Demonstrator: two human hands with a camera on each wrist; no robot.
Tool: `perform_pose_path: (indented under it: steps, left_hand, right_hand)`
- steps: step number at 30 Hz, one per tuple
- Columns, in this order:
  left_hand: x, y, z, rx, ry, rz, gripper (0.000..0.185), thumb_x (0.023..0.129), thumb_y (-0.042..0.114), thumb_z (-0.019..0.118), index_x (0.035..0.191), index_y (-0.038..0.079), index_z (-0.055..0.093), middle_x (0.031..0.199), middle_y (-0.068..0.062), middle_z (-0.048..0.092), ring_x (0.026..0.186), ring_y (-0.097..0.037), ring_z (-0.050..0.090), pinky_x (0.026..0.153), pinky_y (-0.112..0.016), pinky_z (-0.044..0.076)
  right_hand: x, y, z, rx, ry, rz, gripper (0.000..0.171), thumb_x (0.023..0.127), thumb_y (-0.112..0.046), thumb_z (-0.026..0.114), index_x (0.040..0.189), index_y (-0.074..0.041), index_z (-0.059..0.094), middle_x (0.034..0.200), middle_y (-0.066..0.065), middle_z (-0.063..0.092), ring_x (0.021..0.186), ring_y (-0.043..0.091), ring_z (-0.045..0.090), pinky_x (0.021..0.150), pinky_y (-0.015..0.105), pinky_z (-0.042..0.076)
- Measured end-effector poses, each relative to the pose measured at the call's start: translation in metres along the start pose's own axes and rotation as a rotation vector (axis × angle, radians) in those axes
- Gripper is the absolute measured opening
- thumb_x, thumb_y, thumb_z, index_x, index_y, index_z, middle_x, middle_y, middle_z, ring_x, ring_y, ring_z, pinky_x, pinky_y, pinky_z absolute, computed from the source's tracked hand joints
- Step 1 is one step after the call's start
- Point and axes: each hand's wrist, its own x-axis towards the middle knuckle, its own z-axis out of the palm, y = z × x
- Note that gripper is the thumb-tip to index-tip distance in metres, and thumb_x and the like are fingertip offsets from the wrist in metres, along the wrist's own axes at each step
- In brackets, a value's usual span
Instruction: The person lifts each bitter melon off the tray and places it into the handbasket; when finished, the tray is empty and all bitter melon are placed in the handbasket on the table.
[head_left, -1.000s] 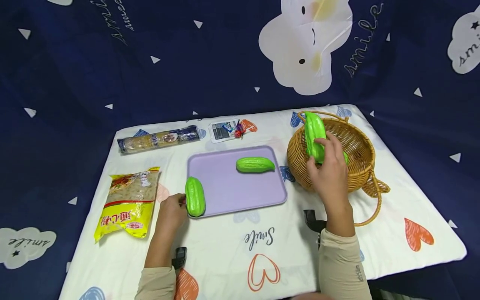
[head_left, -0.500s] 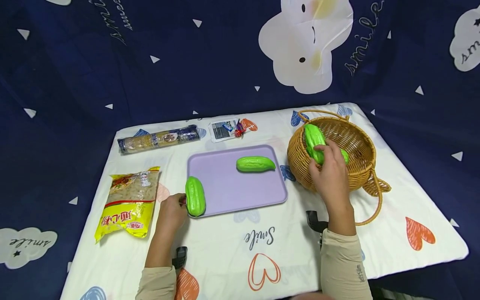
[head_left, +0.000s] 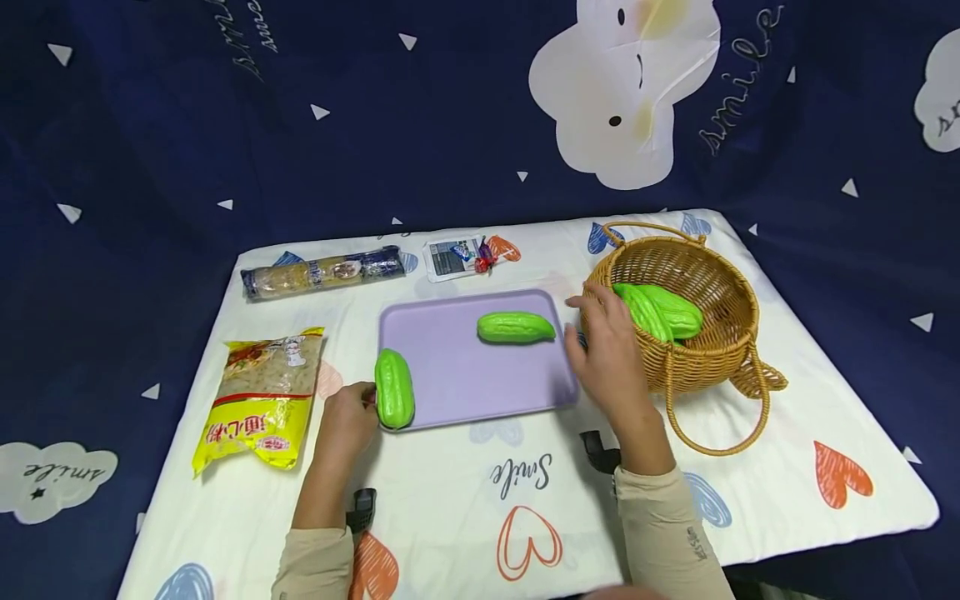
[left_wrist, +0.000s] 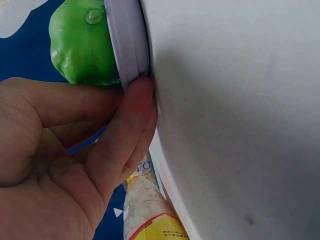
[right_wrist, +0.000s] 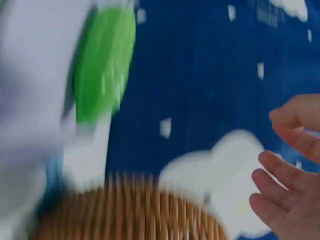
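A lilac tray [head_left: 457,392] lies on the table with two green bitter melons on it: one [head_left: 394,389] along the left rim, another [head_left: 516,327] near the right rim. My left hand [head_left: 348,425] pinches the tray's left edge between thumb and fingers, clearest in the left wrist view, close below the bitter melon [left_wrist: 85,42]. My right hand [head_left: 611,358] holds nothing, fingers apart, between the tray and the wicker basket [head_left: 712,367]. Inside that basket, bitter melons [head_left: 660,312] lie side by side. In the right wrist view the right hand [right_wrist: 292,180] is spread, with blurred surroundings.
A yellow bag of pasta [head_left: 262,400] lies left of the tray. Behind it are a long pack of noodles [head_left: 322,273] and a small flat packet [head_left: 452,258] with wrapped candies [head_left: 485,257]. The basket's front handle [head_left: 716,452] hangs down onto the cloth.
My right hand let go of a bitter melon inside the basket and moved left, out toward the tray. The basket's front handle is now in full view. My left hand stays on the tray.
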Motion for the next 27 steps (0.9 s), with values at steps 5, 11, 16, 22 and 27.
perform_pose_path:
  steps: [5,11,16,22,27]
  left_hand:
    - [0.0,0.0,-0.002,0.003,0.009,0.005,0.032,0.087,-0.002,0.054,0.116,-0.011,0.064,0.104,-0.026,0.067,0.093,-0.037,0.06,0.084,-0.051,0.047]
    - [0.0,-0.001,-0.001,0.0,0.016,0.01,0.033,0.086,-0.002,0.054,0.116,-0.011,0.064,0.103,-0.026,0.067,0.093,-0.037,0.06,0.085,-0.051,0.047]
    - [0.0,-0.002,-0.001,0.003,0.022,0.026,0.033,0.084,-0.003,0.055,0.114,-0.01,0.065,0.098,-0.025,0.068,0.09,-0.037,0.061,0.083,-0.051,0.047]
    - [0.001,-0.003,-0.001,0.007,0.036,0.027,0.032,0.083,-0.002,0.055,0.112,-0.008,0.067,0.093,-0.022,0.068,0.086,-0.035,0.06,0.08,-0.049,0.048]
    - [0.0,-0.003,0.0,-0.001,0.039,0.032,0.03,0.084,-0.002,0.055,0.111,-0.009,0.067,0.091,-0.021,0.069,0.085,-0.035,0.06,0.079,-0.049,0.048]
  right_hand:
    - [-0.004,-0.039,0.039,0.017,-0.198,-0.206,0.03,0.087,-0.014,0.066,0.116,-0.007,0.063,0.138,0.015,0.051,0.127,0.033,0.047,0.105,0.048,0.04]
    - [-0.012,-0.08,0.084,-0.077,-0.448,-0.473,0.036,0.09,-0.022,0.064,0.124,-0.013,0.059,0.137,0.011,0.051,0.128,0.027,0.048,0.107,0.039,0.039]
    - [-0.015,-0.101,0.108,-0.132,-0.576,-0.565,0.046,0.09,-0.027,0.064,0.132,-0.014,0.055,0.139,0.014,0.05,0.124,0.027,0.052,0.1,0.038,0.045]
    - [-0.014,-0.111,0.127,-0.178,-0.661,-0.569,0.054,0.091,-0.031,0.062,0.141,-0.018,0.048,0.143,0.015,0.045,0.12,0.028,0.054,0.097,0.037,0.048]
    - [-0.013,-0.112,0.133,-0.186,-0.767,-0.507,0.057,0.093,-0.037,0.06,0.146,-0.023,0.043,0.148,0.018,0.041,0.126,0.031,0.051,0.101,0.04,0.045]
